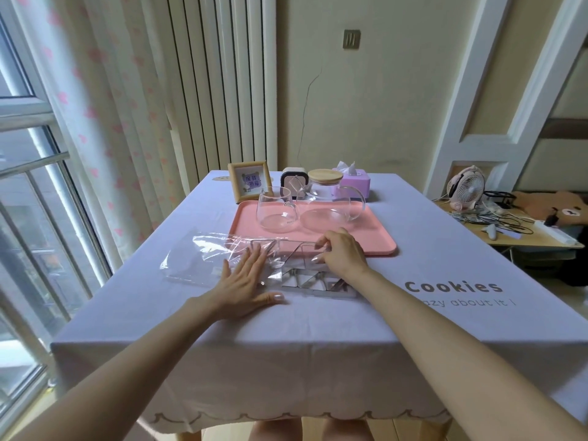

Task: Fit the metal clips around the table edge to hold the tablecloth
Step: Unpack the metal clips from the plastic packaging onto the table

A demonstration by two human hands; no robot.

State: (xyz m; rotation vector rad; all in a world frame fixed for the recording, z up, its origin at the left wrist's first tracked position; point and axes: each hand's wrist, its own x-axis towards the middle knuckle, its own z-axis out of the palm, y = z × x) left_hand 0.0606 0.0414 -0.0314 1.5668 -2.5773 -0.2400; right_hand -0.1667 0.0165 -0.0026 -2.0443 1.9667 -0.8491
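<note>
A pale lilac tablecloth [318, 338] covers the table and hangs over the near edge. Several bent metal clips [313, 281] lie in a cluster in the middle of the cloth. A clear plastic bag [203, 259] is spread out to their left. My left hand [245, 286] lies flat, fingers apart, on the bag's right end beside the clips. My right hand [342, 251] is pinched on one metal clip [305, 253], lifted a little above the cluster.
A pink tray [378, 240] behind the clips holds a glass cup [276, 211] and a glass teapot [331, 205]. Behind it stand a framed picture [249, 181], a small clock and a purple tissue box [353, 181]. A cluttered side desk [515, 224] is at the right.
</note>
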